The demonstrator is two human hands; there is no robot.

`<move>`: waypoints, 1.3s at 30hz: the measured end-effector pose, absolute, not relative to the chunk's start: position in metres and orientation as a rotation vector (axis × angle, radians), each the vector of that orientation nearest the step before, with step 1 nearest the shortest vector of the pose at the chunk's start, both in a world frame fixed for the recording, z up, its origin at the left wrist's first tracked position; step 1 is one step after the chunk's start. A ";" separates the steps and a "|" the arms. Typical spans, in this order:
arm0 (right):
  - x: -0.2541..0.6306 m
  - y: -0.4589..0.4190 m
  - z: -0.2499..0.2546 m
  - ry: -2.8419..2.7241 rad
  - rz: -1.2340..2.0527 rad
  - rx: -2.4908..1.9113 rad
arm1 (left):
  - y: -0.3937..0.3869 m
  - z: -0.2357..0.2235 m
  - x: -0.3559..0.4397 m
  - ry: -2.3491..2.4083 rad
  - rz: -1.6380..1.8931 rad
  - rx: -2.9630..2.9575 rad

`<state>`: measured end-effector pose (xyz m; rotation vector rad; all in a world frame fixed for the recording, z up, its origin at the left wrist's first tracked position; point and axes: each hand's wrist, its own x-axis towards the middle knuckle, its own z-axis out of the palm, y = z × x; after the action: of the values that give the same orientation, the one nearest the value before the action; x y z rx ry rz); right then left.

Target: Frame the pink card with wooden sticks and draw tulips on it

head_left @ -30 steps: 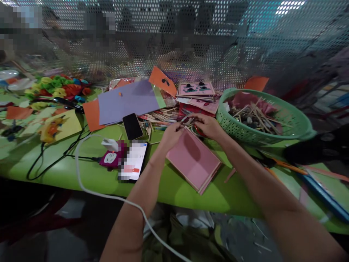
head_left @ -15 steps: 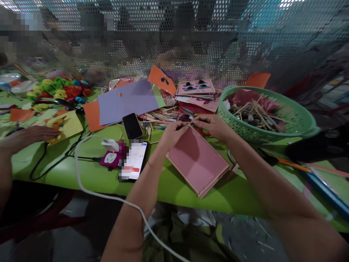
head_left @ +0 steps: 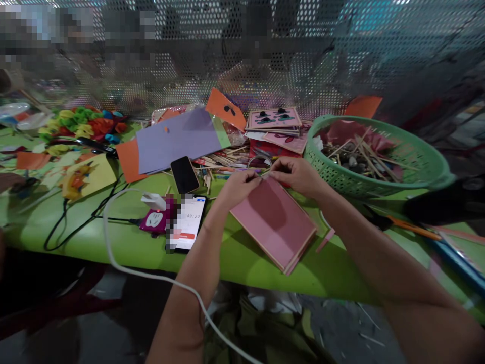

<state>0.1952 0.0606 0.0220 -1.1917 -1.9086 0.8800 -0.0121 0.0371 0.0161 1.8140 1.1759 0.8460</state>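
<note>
Your pink card [head_left: 275, 225], edged with thin pale sticks, sits over the green table [head_left: 242, 263] in front of you, one corner toward 12 o'clock and the opposite one toward 6. Your left hand [head_left: 239, 189] is at its far corner, thumb and fingers pinched on the edge. Your right hand [head_left: 297, 174] meets it from the 1 o'clock side, thumb and index finger also pinched at that corner; whether a separate thin piece is between them is too small to tell.

Taking the card as the clock's centre, a roll of tape [head_left: 259, 162] is just past your fingertips at 12, with a stack of decorated cards [head_left: 275, 119] behind it. The green basket [head_left: 379, 188], holding sticks [head_left: 373, 156] and stones, is at 2. A pink strip [head_left: 325, 240] lies near the card at 3, beside your right forearm. At 9 you have the lit phone [head_left: 189, 222] next to the purple socket block [head_left: 154, 220]; the dark phone [head_left: 184, 175] and purple paper [head_left: 178, 139] are at 10. Another person's hand [head_left: 11, 181] shows far out at 9.
</note>
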 end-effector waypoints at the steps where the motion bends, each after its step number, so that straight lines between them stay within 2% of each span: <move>1: 0.196 0.061 0.023 -1.891 0.882 -1.201 | 0.037 0.017 -0.014 1.181 0.827 1.816; 8: 0.197 0.057 0.031 -1.908 1.152 -1.168 | 0.038 0.018 -0.016 1.149 0.792 1.905; 18: 0.215 0.069 0.030 -1.582 1.088 -1.191 | 0.040 0.024 -0.032 1.243 1.032 1.539; 20: 0.217 0.069 0.031 -1.667 1.013 -1.218 | 0.041 0.022 -0.030 1.253 1.023 1.550; 26: 0.210 0.055 0.040 -2.119 0.472 -1.107 | 0.038 0.015 -0.016 1.203 0.960 1.720; 33: 0.205 0.053 0.040 -2.203 0.676 -1.144 | 0.035 0.015 -0.011 1.123 0.960 1.672; 39: 0.210 0.054 0.044 -2.190 0.592 -1.183 | 0.034 0.014 -0.011 1.194 1.028 1.631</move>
<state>0.2097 0.0545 0.0442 -1.1826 -2.1900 0.5922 -0.0111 0.0343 0.0144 1.6311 1.1944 1.0284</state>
